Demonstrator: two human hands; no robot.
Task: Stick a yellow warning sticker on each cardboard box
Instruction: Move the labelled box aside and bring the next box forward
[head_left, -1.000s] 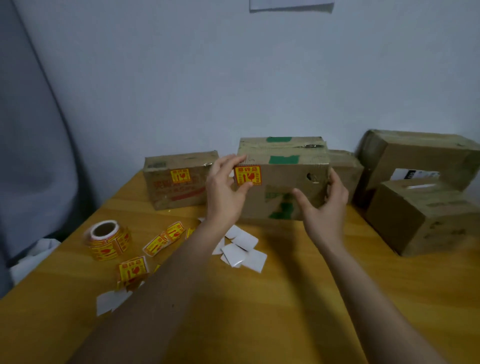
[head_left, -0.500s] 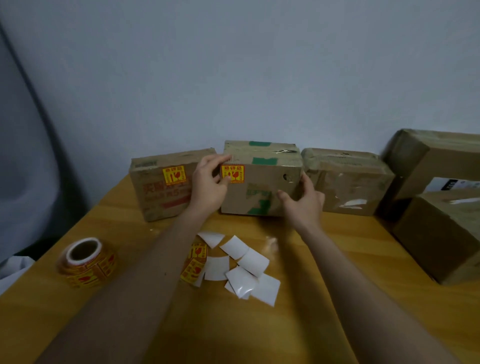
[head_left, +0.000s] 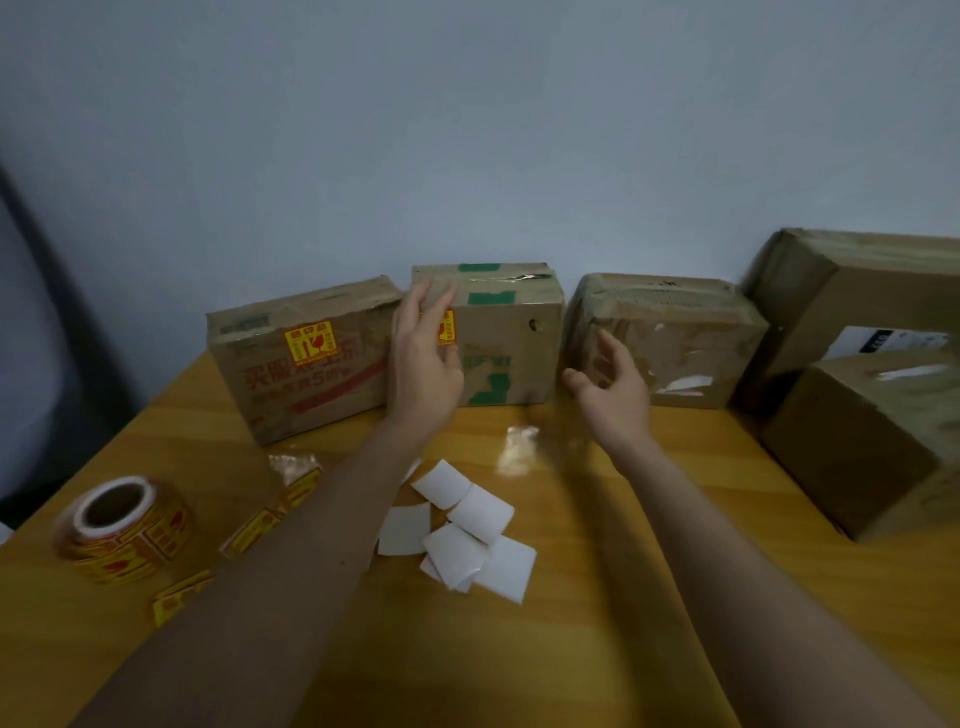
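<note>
Middle box – stickered | left hand open before it

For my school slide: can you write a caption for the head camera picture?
Two open hands, left hand and right hand, hover by a stickered box, sticker roll nearby.

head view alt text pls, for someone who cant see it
A person's left hand and right hand, both open, reach toward a row of cardboard boxes along a wall on a wooden table. The left box and middle box carry yellow stickers; a sticker roll and white backing papers lie nearer.
</note>
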